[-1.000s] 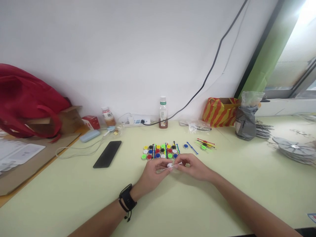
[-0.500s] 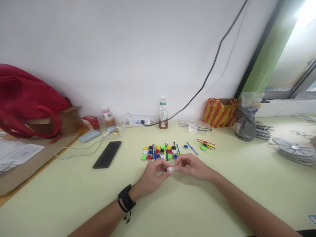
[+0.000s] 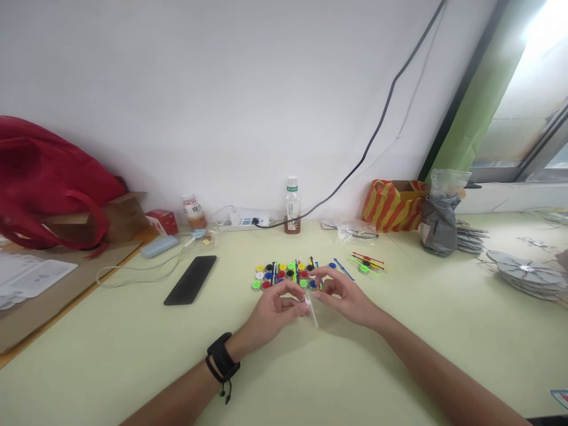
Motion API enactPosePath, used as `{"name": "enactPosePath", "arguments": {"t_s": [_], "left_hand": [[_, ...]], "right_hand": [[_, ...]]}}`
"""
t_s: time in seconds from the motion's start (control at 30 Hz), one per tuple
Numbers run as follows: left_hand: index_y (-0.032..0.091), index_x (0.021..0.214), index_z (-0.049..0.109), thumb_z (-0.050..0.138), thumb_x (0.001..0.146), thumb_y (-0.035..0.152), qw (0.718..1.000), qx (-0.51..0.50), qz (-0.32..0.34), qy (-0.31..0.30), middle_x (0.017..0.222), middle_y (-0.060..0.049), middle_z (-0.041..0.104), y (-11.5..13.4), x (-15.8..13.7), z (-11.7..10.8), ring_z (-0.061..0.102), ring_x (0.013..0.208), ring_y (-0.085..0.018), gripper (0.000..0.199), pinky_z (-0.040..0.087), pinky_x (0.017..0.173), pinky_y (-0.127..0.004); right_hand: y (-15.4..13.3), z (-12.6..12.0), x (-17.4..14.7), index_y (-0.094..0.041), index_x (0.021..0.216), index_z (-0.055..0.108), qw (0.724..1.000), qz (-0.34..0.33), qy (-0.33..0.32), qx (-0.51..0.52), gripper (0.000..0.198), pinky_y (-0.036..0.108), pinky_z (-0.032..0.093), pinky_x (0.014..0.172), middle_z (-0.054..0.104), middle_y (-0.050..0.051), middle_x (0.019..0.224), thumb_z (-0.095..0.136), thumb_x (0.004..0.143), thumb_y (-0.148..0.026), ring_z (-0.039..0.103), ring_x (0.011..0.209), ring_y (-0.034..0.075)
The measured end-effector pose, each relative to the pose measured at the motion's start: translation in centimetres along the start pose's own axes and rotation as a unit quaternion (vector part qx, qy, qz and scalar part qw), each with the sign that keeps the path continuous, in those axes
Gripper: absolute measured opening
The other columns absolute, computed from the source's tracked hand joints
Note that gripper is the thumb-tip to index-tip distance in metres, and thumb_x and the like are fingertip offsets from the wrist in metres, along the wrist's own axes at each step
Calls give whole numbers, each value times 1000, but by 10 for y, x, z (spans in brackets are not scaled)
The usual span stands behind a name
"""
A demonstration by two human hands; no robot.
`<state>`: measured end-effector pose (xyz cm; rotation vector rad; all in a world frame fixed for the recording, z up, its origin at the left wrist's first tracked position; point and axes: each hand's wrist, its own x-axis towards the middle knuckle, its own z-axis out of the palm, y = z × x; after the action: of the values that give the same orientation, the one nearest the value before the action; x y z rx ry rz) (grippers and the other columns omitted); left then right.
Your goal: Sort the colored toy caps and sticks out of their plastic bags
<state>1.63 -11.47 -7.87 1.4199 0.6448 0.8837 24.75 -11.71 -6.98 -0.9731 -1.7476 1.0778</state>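
My left hand (image 3: 273, 313) is pinched on a small white plastic piece, mostly covered by the fingertips. A thin white stick (image 3: 314, 318) slants down from that pinch towards the table. Just to its right my right hand (image 3: 348, 299) hovers with thumb and fingers apart, holding nothing that I can see. Behind both hands lie rows of small coloured discs (image 3: 260, 276) with coloured sticks (image 3: 273, 273) between them, partly covered by my hands. Beyond my right hand are a separate blue disc (image 3: 332, 265), a blue stick (image 3: 345, 270) and a green disc (image 3: 363, 269) beside several loose sticks (image 3: 368, 258).
A black phone (image 3: 190, 280) lies to the left, near a white cable (image 3: 133, 277) and a red bag (image 3: 48, 177). By the wall stand a bottle (image 3: 292, 207) and a power strip (image 3: 251, 220). A striped bag (image 3: 390, 207) and stacked grey discs (image 3: 528, 275) are at the right.
My right hand has let go of the white stick and spread its fingers. The stick now points downward from my left hand, which keeps its pinch.
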Motion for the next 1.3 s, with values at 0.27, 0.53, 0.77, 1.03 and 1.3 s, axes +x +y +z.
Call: {"name": "enactPosePath", "arguments": {"t_s": [0.27,0.53,0.77,1.03,1.3], "left_hand": [[15,96,71,84,82,32,997,30,10,63,91,-5,71,-7,6,-3,68,82,-16,25,57,80,-28],[16,96,74,86,80,30,996,22,30,80,94,-6,74,-11,8,-7,69,87,-17,24,58,82,-27],[16,98,74,84,82,30,996,32,35,74,95,-5,74,-12,7,-7,69,88,-17,23,58,84,-27],[17,99,75,84,82,31,995,40,42,81,97,-6,74,-11,7,-9,69,91,-18,24,58,85,-28],[17,100,75,85,81,31,995,37,35,89,100,-7,75,-10,8,-7,70,92,-19,25,59,86,-28]], "right_hand": [[-3,1,-5,-26,144,52,998,-28,16,-61,46,31,46,74,55,2,87,44,104,-49,53,79,17],[-10,3,-5,-19,55,50,998,4,-66,13,68,32,42,71,49,3,69,29,106,-58,46,68,16],[-4,0,-2,-22,112,61,998,13,-38,51,35,27,42,63,55,1,86,56,99,-54,48,66,13],[0,7,-7,-30,148,50,996,1,-84,-26,52,27,46,66,58,1,93,60,98,-42,50,69,12],[0,5,-7,-31,155,41,997,-22,-60,-47,59,28,46,64,57,1,90,59,99,-36,50,68,13]]}}
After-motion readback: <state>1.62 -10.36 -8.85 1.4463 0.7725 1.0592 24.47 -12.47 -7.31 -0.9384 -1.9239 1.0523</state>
